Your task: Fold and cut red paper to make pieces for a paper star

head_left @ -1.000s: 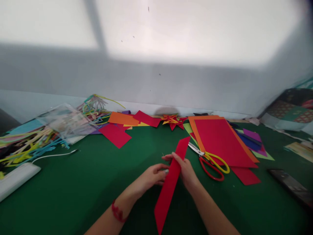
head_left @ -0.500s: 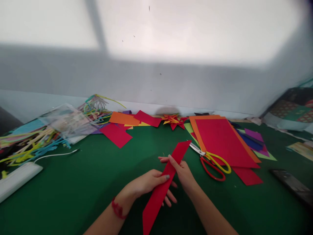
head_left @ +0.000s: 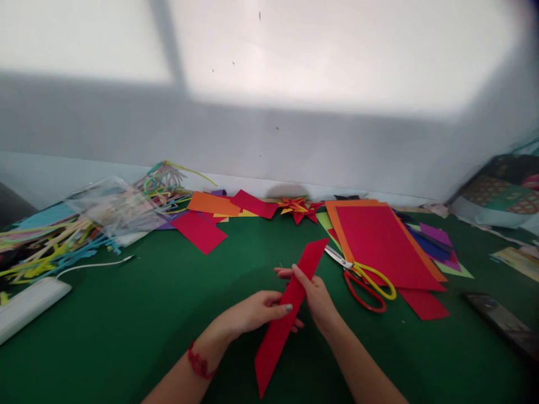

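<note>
1. White wall (head_left: 261, 134), 12 o'clock, bright light patch on it.
2. Green tabletop (head_left: 168, 314) fills the lower view. Clock below is centred on the red strip.
3. Red sheets (head_left: 383, 241) over orange sheets (head_left: 341, 224), lying flat at 2 o'clock; smaller red piece (head_left: 423, 303) sticks out at their near edge.
4. Heap of coloured paper strips (head_left: 63, 241) between 9 and 10 o'clock, clear plastic sleeve (head_left: 118, 207) on top.
5. Red strip (head_left: 286, 314): long, slanted ends, held near the middle in both the person's hands, tilted from 1 down to 7 o'clock.
6. Left hand (head_left: 259, 311) on it from the 9 o'clock side: thumb on the near face, other fingers behind, so clamped on the strip. Red bracelet (head_left: 200, 361) on that wrist.
7. Right hand (head_left: 318, 300) higher up, from the 3 o'clock side: thumb pressed on the front, fingers behind with tips past the far edge; also clamped.
8. Scissors (head_left: 362, 278) at 2 o'clock, yellow and red handles, blades pointing toward the strip's top end.
9. Phone (head_left: 501, 320), 3 o'clock. White device with cable (head_left: 33, 306), 9 o'clock.
10. Orange card (head_left: 214, 204) at 11 o'clock; folded paper stars (head_left: 298, 209) at 12.
</note>
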`<state>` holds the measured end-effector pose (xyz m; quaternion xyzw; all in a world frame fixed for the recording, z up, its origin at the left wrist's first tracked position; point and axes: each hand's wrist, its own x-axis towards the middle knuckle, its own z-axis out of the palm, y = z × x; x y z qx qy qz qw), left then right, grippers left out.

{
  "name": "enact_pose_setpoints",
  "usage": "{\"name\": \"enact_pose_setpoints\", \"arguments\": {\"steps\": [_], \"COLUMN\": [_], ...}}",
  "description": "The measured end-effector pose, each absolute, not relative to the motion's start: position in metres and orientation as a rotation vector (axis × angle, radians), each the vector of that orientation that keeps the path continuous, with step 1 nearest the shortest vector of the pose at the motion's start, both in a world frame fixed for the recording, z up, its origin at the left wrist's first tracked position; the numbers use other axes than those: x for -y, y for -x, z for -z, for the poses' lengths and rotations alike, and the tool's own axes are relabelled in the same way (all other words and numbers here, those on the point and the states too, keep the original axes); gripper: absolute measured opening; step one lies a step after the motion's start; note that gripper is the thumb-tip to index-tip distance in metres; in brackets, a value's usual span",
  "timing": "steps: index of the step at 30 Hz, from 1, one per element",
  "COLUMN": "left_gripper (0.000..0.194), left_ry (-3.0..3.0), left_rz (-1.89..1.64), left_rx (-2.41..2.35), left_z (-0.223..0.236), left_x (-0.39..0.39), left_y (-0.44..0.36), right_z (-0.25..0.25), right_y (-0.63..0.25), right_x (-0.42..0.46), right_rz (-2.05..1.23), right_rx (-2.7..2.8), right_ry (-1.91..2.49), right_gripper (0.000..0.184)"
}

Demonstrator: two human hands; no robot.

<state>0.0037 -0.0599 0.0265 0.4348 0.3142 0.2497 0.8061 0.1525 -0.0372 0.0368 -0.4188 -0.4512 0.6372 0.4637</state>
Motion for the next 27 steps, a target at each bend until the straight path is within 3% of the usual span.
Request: {"name": "enact_pose_setpoints", "arguments": {"steps": [5,17,27], "left_gripper": [0.024,0.032,0.032], "left_ry": [-0.912,-0.985,-1.019], "left_rz": [-0.596,-0.229,-0.242], "left_rx": [-0.824,-0.728,-0.683], "left_z": [-0.011,-0.027,-0.027], "left_x": [0.058,0.056,0.057], "left_y": [-0.014,0.006,0.008], "right_z": [-0.032,-0.046,-0.041], "right_y": [-0.133,-0.181,-0.155], "right_x": [0.050,0.020,0.034], "right_rz": [-1.760,-1.338,-1.670], "right_rx": [1.127,0.987,0.940], "right_ry": [1.003,1.065,0.958], "right_gripper": [0.043,0.033,0.039]}}
